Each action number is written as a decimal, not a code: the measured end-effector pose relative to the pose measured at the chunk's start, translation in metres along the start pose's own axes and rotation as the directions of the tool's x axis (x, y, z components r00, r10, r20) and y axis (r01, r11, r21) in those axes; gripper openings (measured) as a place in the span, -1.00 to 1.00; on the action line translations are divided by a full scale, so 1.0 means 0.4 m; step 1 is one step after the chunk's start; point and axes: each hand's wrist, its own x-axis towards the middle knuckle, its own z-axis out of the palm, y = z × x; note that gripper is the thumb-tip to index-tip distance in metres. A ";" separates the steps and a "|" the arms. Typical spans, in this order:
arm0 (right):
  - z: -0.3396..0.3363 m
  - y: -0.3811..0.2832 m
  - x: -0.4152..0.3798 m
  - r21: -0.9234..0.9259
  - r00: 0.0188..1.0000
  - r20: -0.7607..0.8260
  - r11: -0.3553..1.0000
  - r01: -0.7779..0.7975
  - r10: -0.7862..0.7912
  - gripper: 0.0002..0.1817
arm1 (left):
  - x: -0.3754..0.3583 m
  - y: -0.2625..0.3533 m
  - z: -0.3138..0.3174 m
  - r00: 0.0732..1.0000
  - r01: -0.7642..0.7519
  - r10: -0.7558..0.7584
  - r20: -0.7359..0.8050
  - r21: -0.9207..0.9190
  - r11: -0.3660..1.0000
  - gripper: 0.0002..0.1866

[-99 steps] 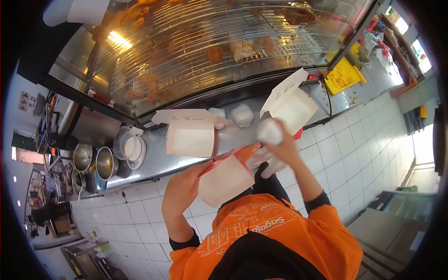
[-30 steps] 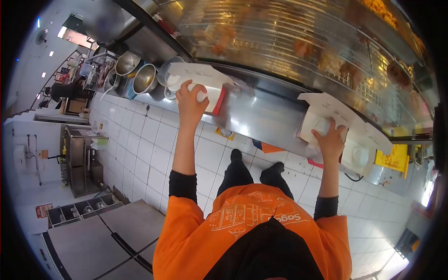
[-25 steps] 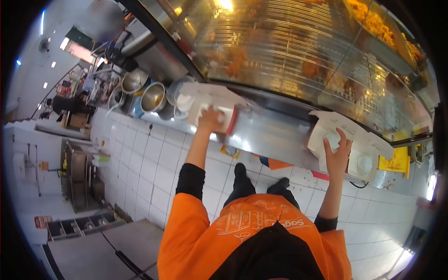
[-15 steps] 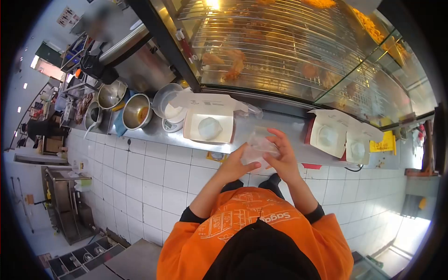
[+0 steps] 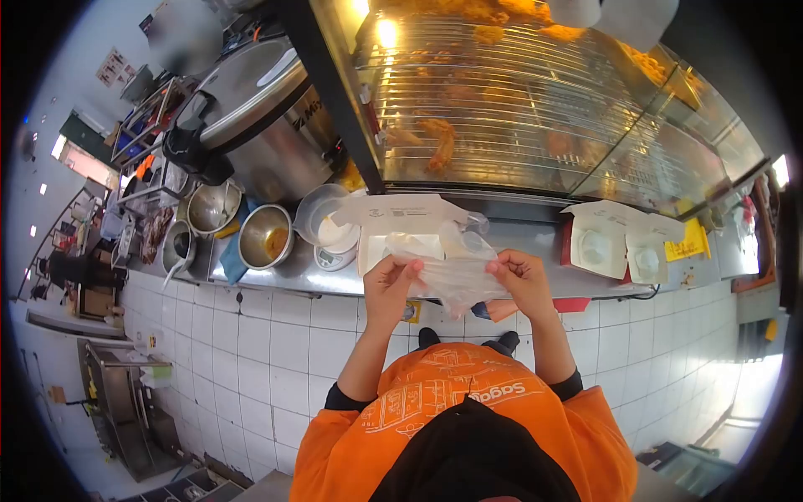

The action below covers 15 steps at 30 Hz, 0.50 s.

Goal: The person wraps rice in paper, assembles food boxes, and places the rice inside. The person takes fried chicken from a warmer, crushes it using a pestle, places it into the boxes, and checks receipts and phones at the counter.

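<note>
Stretched between my two hands is a thin clear plastic bag [image 5: 458,280]. My left hand [image 5: 390,287] pinches its left side, and my right hand [image 5: 520,280] pinches its right side. Behind the bag on the steel counter stands an open white box [image 5: 400,216], its lower part partly hidden by the bag. Two more open boxes, one larger [image 5: 595,243] and one smaller [image 5: 646,261], stand to the right, each with a whitish wrapped item inside.
A glass display case [image 5: 502,109] with fried food on racks rises behind the counter [image 5: 539,243]. To the left are metal bowls [image 5: 266,238], a plastic tub [image 5: 322,209], a scale [image 5: 335,256] and a large steel pot [image 5: 272,125]. A yellow sign [image 5: 687,243] is at the right.
My hands have moved apart, and the bag that was bunched between them is now spread wide. The camera view has shifted slightly, so the counter sits lower in the frame.
</note>
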 end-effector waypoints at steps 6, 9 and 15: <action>-0.047 -0.027 0.012 0.199 0.929 -0.326 0.948 0.247 -0.173 -0.83 | 0.020 -0.030 0.056 0.941 0.131 -0.034 0.336 -0.272 0.953 -0.49; -0.081 -0.058 -0.006 0.234 0.909 -0.392 0.941 0.245 -0.140 -0.82 | -0.002 -0.097 0.115 0.826 0.367 -0.143 0.546 -0.327 0.871 -0.13; -0.164 -0.046 -0.043 -0.068 0.866 -0.427 0.965 0.255 -0.259 -0.82 | -0.027 -0.118 0.210 0.824 0.356 -0.020 0.567 -0.491 0.795 -0.29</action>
